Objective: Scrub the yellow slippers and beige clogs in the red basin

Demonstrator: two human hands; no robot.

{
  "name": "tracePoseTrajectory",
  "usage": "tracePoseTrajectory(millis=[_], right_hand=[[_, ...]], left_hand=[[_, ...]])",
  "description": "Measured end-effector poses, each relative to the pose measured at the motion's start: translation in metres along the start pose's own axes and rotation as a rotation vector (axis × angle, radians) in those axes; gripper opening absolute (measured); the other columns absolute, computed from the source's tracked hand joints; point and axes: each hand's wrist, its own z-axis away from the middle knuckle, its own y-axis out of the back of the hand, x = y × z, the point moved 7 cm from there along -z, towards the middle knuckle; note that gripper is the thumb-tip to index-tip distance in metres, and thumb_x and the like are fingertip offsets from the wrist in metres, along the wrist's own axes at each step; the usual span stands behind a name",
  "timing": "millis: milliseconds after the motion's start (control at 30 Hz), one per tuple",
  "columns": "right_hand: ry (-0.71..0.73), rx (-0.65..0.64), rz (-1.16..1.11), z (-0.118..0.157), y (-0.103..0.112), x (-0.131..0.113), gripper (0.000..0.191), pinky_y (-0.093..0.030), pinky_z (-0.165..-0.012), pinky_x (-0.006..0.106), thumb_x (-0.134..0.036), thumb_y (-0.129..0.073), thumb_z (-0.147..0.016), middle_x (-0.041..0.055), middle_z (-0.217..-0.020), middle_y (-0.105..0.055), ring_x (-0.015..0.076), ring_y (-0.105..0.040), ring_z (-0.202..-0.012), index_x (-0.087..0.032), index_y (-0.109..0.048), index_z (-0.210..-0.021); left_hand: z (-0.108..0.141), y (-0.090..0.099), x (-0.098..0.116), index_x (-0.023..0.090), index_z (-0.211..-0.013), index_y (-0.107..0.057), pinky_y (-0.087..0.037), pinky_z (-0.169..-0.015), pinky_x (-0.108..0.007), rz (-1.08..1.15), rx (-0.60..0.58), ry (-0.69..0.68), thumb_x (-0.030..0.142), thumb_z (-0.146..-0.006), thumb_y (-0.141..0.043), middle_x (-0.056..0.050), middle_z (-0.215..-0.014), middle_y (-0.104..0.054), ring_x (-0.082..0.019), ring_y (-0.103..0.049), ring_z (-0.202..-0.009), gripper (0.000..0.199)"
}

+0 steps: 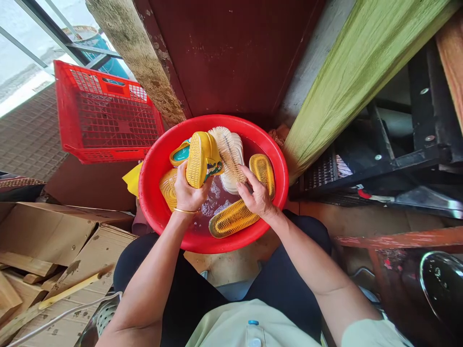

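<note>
My left hand [193,190] is closed round a yellow clog [202,156], its ridged sole turned partly toward me. In my right hand [257,195] is a bristle brush [228,149], gripped at its near end between thumb and fingers. The bristles reach up beside the clog. Both hands are over a red basin [152,212] of cloudy, foamy water. A white shoe [237,144] sits under the brush. Yellow-soled footwear [231,219] lies sole up at the near side, and another yellow sole [263,171] is at the right. A yellow shoe with a teal inside [181,153] rests behind my left hand.
A red plastic crate [108,144] stands at the far left. Cardboard [83,260] and wood pieces [29,262] lie at the near left. Behind the basin is a dark red panel [231,58]. A green cloth [347,82] hangs at the right beside a black metal frame [419,125].
</note>
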Motion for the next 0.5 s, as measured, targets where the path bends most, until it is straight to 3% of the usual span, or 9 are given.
tracePoseTrajectory(millis=[300,500], right_hand=[[0.123,0.089,-0.145,-0.003,0.002,-0.005,0.053,-0.05,-0.113,0.039,-0.034,-0.048,-0.101,0.0108,-0.145,-0.062,0.0247,-0.061,-0.13,-0.019,-0.046,-0.152],[-0.038,0.091,-0.219,-0.001,-0.006,0.005,0.06,-0.062,-0.094,0.039,-0.043,-0.051,-0.102,0.0102,-0.138,-0.066,0.0242,-0.07,-0.112,-0.024,-0.037,-0.158]], left_hand=[[-0.001,-0.006,0.002,0.016,-0.127,-0.056,-0.051,-0.104,-0.044,0.095,-0.058,-0.01,0.049,-0.072,-0.082,-0.011,-0.123,-0.065,-0.029,-0.063,-0.112,0.069],[0.006,-0.022,0.003,0.02,-0.145,-0.049,-0.049,-0.108,-0.05,0.28,-0.278,0.073,0.055,-0.07,-0.083,-0.013,-0.132,-0.065,-0.034,-0.059,-0.126,0.089]])
